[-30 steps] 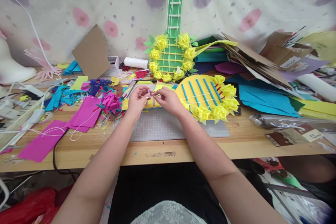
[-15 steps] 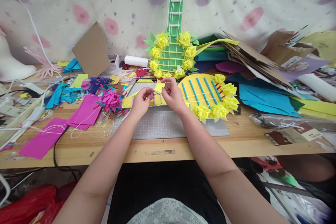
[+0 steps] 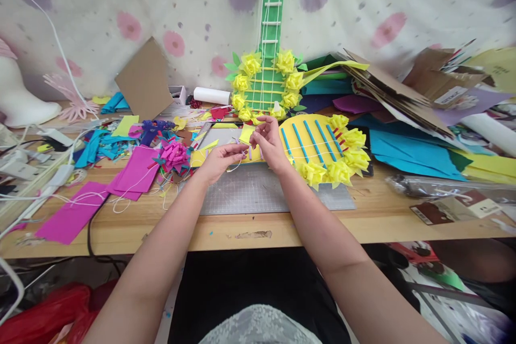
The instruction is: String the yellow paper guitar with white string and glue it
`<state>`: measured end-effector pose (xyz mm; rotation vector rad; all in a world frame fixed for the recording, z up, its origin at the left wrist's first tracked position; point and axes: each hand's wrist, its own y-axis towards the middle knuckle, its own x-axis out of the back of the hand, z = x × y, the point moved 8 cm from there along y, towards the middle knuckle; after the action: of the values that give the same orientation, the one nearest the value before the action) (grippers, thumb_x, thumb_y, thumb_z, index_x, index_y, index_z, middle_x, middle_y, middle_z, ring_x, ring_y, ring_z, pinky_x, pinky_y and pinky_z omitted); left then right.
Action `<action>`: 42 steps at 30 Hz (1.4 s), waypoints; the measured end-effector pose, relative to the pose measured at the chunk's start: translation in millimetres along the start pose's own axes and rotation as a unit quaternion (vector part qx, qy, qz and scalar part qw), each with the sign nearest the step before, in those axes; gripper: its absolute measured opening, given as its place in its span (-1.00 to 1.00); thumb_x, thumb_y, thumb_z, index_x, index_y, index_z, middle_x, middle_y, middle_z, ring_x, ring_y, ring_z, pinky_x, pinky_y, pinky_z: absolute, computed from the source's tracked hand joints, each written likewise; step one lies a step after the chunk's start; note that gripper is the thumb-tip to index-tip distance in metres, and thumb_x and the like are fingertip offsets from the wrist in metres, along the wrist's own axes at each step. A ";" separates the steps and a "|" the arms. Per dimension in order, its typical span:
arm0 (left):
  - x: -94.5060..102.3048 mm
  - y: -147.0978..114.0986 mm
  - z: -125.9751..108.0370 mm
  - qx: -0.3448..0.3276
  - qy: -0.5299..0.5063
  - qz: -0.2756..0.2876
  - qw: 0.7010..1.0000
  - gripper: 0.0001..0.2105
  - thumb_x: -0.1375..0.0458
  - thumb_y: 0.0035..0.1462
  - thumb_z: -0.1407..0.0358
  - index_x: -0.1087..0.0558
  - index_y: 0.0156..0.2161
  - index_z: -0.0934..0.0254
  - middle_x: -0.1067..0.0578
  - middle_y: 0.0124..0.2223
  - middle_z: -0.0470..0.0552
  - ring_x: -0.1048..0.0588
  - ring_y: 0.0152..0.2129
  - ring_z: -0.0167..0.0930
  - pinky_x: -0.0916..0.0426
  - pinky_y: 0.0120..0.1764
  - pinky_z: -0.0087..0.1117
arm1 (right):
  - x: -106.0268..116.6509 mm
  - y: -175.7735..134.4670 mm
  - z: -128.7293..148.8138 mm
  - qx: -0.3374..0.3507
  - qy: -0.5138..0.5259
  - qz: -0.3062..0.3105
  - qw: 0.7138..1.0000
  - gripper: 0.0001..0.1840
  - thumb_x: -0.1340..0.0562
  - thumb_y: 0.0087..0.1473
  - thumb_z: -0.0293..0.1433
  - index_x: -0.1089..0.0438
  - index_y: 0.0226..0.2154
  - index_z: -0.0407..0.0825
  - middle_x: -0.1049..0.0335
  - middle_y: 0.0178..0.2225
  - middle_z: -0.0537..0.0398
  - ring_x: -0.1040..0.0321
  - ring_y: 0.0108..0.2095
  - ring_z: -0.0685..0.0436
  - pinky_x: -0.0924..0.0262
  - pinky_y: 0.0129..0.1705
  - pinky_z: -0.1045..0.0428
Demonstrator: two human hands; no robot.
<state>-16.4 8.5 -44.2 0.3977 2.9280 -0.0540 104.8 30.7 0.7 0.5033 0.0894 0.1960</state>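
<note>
The left hand (image 3: pixel 220 163) has thumb and forefinger pinched together on the white string (image 3: pixel 235 168), likely to control its end; the right hand's (image 3: pixel 272 144) fingers curl close by — gripping or not, I cannot tell. Beneath and rightward of the fingertips lies the yellow guitar (image 3: pixel 297 133), presumably flat to free both hands. Nearer than the fingers, a cutting mat (image 3: pixel 258 193) covers some wooden table (image 3: pixel 314 227); beyond them — a green guitar (image 3: pixel 264 86) against a flowered sheet (image 3: pixel 193 11).

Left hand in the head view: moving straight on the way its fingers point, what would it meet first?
Probably the bare right hand, which lies just ahead in the picture. Depth is unclear, so the left hand might pass beneath it, over the yellow guitar-shaped piece.
</note>
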 end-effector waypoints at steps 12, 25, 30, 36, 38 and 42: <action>6.0 2.4 -3.3 -0.052 0.022 -0.058 0.997 -0.71 -0.38 -0.33 0.27 -0.55 -0.39 0.30 -0.52 -0.37 -0.01 -0.45 -0.40 -0.46 -0.37 -0.17 -0.32 | -1.3 1.0 -15.7 -0.088 0.093 0.002 0.992 -0.67 -0.16 0.01 -0.24 -0.04 -0.19 0.11 -0.12 -0.30 0.19 -0.14 -0.52 0.12 -0.11 -0.58 0.14; 13.1 -2.9 -20.9 -0.076 -0.125 -0.147 0.978 -0.80 -0.18 0.01 0.16 -0.46 -0.44 0.27 -0.45 -0.37 -0.03 -0.31 -0.54 -0.57 -0.24 -0.50 -0.54 | -12.1 -5.4 -11.4 -0.119 -0.005 0.057 0.991 -0.73 -0.10 0.03 -0.36 -0.08 -0.17 0.05 -0.14 -0.55 0.28 -0.07 -0.58 0.07 -0.01 -0.55 0.12; 6.8 -0.2 -19.3 -0.010 -0.055 -0.095 0.994 -0.74 -0.18 -0.02 0.16 -0.40 -0.57 0.31 -0.11 -0.72 -0.16 -0.04 -0.76 -0.60 -0.01 -0.66 -0.50 | -9.6 -3.7 -10.0 -0.092 -0.103 0.053 0.989 -0.88 -0.01 0.08 -0.41 -0.11 -0.26 0.04 0.09 -0.60 0.29 0.01 -0.61 0.06 0.01 -0.52 0.10; 19.0 -0.5 -21.2 -0.016 0.062 -0.175 0.982 -0.70 -0.18 -0.04 0.21 -0.31 -0.68 0.31 -0.01 -0.75 -0.20 0.03 -0.79 -0.62 0.12 -0.67 -0.48 | -0.1 0.0 -1.5 -0.030 -0.198 0.024 0.980 -0.87 0.03 0.13 -0.41 -0.09 -0.21 0.04 0.06 -0.56 0.25 -0.03 -0.55 0.03 -0.01 -0.44 0.07; 17.7 0.5 -23.3 -0.024 0.074 -0.177 0.981 -0.70 -0.18 -0.04 0.23 -0.32 -0.68 0.32 -0.02 -0.75 -0.20 0.03 -0.79 -0.62 0.12 -0.68 -0.48 | 2.7 0.6 0.2 -0.026 -0.206 0.019 0.978 -0.86 0.03 0.15 -0.39 -0.11 -0.19 0.05 0.05 -0.55 0.24 -0.04 -0.54 0.02 -0.02 -0.43 0.06; 14.0 4.1 -16.0 0.031 0.065 -0.151 0.986 -0.70 -0.20 -0.04 0.21 -0.32 -0.66 0.33 -0.01 -0.74 -0.21 0.04 -0.81 -0.65 0.14 -0.71 -0.51 | 7.0 1.5 3.3 -0.015 -0.173 0.007 0.985 -0.84 0.00 0.16 -0.33 -0.12 -0.17 0.05 0.07 -0.55 0.25 -0.03 -0.54 0.02 -0.06 -0.43 0.05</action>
<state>-31.5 17.0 -31.1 -0.0397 3.0964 -0.1662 111.8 31.9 4.1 0.5014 -0.2554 0.1213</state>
